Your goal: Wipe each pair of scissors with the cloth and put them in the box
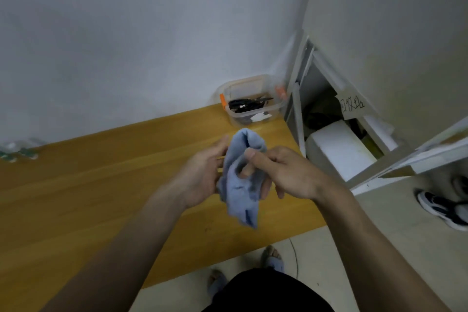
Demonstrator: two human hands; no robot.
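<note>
Your right hand has its thumb and curled fingers pinched into the cloth, so the grip is closed on the fabric near its upper fold. Your left hand lies against the other side of the cloth with fingers nearly straight, only supporting it, not closing round it. The cloth hangs bunched between the two hands, above the table, with its lower corner loose.

I cannot see any scissors inside the cloth; if a pair is wrapped there, it is hidden. The scissors that are visible lie in the box, which stands at the far corner of the table, near the wall and beyond your hands. No other pair shows on the table.

It seems you are between pairs, or perhaps at the end of the work. To do the next wipe well, first open the cloth flat over your left palm, so that a clean part is turned upward. Take the scissors by the handles with the right hand and keep the blades closed. Draw the cloth along the blades from the pivot toward the tips, with your fingers behind the flat side, never across the edge. Then lay the pair into the box with the tips pointing away from you.
</note>
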